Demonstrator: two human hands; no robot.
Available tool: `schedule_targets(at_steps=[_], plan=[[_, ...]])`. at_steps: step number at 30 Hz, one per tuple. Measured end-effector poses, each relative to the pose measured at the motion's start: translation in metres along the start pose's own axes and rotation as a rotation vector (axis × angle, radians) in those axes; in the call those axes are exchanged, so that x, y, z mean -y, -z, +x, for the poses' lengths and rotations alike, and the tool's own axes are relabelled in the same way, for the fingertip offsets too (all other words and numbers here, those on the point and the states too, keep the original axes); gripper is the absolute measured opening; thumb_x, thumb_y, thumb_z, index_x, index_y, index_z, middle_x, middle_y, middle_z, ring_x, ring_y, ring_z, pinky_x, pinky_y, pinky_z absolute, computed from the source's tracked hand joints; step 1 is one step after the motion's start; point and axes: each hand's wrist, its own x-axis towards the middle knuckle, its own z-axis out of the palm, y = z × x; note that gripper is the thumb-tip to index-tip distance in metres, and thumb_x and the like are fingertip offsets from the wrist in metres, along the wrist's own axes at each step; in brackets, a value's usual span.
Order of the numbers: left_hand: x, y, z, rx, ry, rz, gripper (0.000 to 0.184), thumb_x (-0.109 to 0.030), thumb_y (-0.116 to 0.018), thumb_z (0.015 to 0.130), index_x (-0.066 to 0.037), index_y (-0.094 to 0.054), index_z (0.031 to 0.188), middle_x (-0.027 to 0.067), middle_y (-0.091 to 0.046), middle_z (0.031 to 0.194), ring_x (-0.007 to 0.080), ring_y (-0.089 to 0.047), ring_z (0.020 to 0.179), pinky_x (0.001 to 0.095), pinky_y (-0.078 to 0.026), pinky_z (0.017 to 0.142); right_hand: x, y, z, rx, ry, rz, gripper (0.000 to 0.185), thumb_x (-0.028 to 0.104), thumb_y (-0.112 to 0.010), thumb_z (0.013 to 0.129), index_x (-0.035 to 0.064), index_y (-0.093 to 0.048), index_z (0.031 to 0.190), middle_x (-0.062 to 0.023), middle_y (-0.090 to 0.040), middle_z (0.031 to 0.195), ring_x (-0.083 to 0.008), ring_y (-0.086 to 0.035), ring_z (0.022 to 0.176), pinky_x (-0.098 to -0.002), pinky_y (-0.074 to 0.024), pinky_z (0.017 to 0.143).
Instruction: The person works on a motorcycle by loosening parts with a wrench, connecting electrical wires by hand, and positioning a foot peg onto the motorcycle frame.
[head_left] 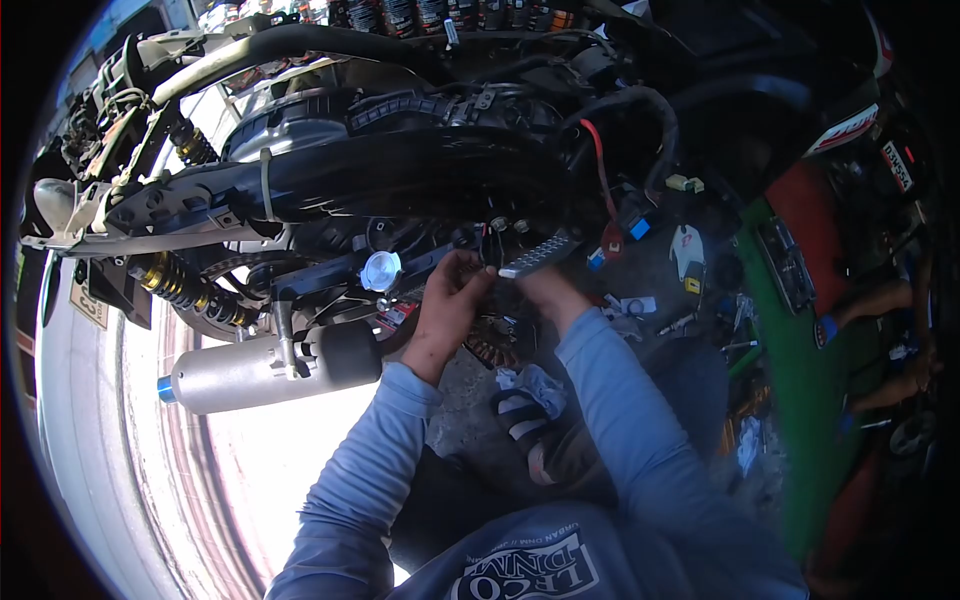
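Shop floor (457,405) littered w/ parts. Bike (400,172) right in front, rear frame bare, red cable (599,160) seemingly loose: prob mid-job, panels not on. L hand (455,290) fingers bunched near footrest (540,257) tip, can't tell if gripping; R hand (545,287) partly hidden behind it, grip unclear.

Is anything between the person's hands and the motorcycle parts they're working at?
Nothing visible blocks the left hand; the ridged footpeg overlaps the right hand, hiding its fingertips, so whether it obstructs them is unclear.
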Motion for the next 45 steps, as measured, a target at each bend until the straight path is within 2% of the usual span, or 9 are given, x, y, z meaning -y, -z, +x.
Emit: schedule_targets(at_steps=[6, 10, 16, 21, 26, 30, 31, 35, 45], plan=[[0.009, 0.003, -0.001, -0.070, -0.009, -0.013, 0.020, -0.008, -0.062, 0.093, -0.001, -0.055, 0.110, 0.0049, -0.061, 0.083, 0.0106, -0.056, 0.067, 0.0232, -0.046, 0.065, -0.038, 0.000, -0.002, -0.089, 0.129, 0.354, 0.039, 0.037, -0.060, 0.094, 0.0062, -0.066, 0.116, -0.0066, -0.069, 0.098, -0.0136, -0.061, 0.084, -0.0261, -0.0460, 0.071], [0.006, 0.005, -0.002, -0.045, -0.008, 0.018, 0.021, -0.007, -0.062, 0.093, 0.000, -0.054, 0.111, 0.0061, -0.062, 0.083, 0.0113, -0.057, 0.067, 0.0239, -0.047, 0.065, -0.004, -0.006, -0.022, 0.090, -0.037, 0.526, 0.042, 0.042, -0.057, 0.095, 0.0069, -0.066, 0.116, -0.0074, -0.068, 0.103, -0.0140, -0.061, 0.094, -0.0269, -0.0446, 0.079], [0.009, -0.003, -0.008, -0.138, -0.099, -0.085, 0.021, -0.008, -0.063, 0.093, 0.001, -0.054, 0.110, 0.0077, -0.064, 0.083, 0.0125, -0.059, 0.068, 0.0248, -0.049, 0.066, 0.037, -0.006, -0.024, 0.242, -0.134, 0.476, 0.034, 0.039, -0.057, 0.095, 0.0095, -0.069, 0.108, -0.0058, -0.070, 0.092, -0.0168, -0.063, 0.082, -0.0296, -0.0456, 0.076], [-0.003, -0.005, -0.014, -0.189, -0.012, -0.115, 0.030, -0.009, -0.066, 0.091, 0.001, -0.053, 0.116, 0.0081, -0.063, 0.080, 0.0107, -0.056, 0.066, 0.0216, -0.045, 0.060, 0.007, -0.001, -0.005, 0.243, -0.117, 0.497, 0.033, 0.038, -0.057, 0.096, 0.0108, -0.069, 0.111, -0.0055, -0.069, 0.097, -0.0176, -0.063, 0.085, -0.0294, -0.0458, 0.077], [0.004, 0.007, -0.003, -0.129, -0.058, 0.129, 0.033, -0.009, -0.067, 0.089, 0.002, -0.054, 0.118, 0.0080, -0.064, 0.078, 0.0104, -0.056, 0.064, 0.0217, -0.045, 0.059, 0.000, -0.008, -0.019, 0.178, -0.109, 0.569, 0.037, 0.038, -0.060, 0.095, 0.0086, -0.065, 0.117, -0.0082, -0.068, 0.104, -0.0183, -0.061, 0.097, -0.0271, -0.0458, 0.077], [0.005, 0.009, -0.003, -0.123, -0.017, 0.175, 0.035, -0.008, -0.068, 0.085, 0.003, -0.058, 0.117, 0.0088, -0.065, 0.084, 0.0132, -0.061, 0.069, 0.0238, -0.049, 0.066, 0.024, -0.015, -0.051, -0.252, 0.263, -0.174, 0.031, 0.025, -0.062, 0.093, 0.0066, -0.064, 0.118, -0.0106, -0.067, 0.104, -0.0248, -0.064, 0.092, -0.0309, -0.0496, 0.075], [0.006, 0.009, -0.003, -0.123, -0.016, 0.172, 0.035, -0.008, -0.068, 0.085, 0.003, -0.058, 0.117, 0.0088, -0.065, 0.084, 0.0132, -0.061, 0.069, 0.0238, -0.049, 0.066, 0.023, -0.018, -0.051, -0.252, 0.262, -0.177, 0.031, 0.025, -0.062, 0.093, 0.0066, -0.064, 0.118, -0.0106, -0.067, 0.104, -0.0248, -0.064, 0.092, -0.0309, -0.0496, 0.075], [0.007, 0.008, -0.002, -0.101, -0.096, 0.117, 0.031, -0.008, -0.066, 0.085, 0.001, -0.060, 0.114, 0.0073, -0.064, 0.083, 0.0123, -0.057, 0.068, 0.0233, -0.046, 0.064, 0.025, -0.025, -0.044, -0.283, 0.824, -0.549, 0.031, 0.017, -0.061, 0.090, 0.0063, -0.063, 0.119, -0.0132, -0.066, 0.106, -0.0297, -0.065, 0.090, -0.0355, -0.0521, 0.078], [0.010, 0.015, 0.012, -0.031, -0.141, 0.234, 0.032, -0.012, -0.066, 0.086, -0.001, -0.060, 0.115, 0.0048, -0.060, 0.079, 0.0115, -0.052, 0.066, 0.0240, -0.043, 0.062, 0.038, -0.019, -0.043, -0.282, 0.752, -0.886, 0.031, 0.007, -0.061, 0.086, 0.0078, -0.064, 0.117, -0.0145, -0.064, 0.109, -0.0335, -0.064, 0.096, -0.0399, -0.0528, 0.078]])
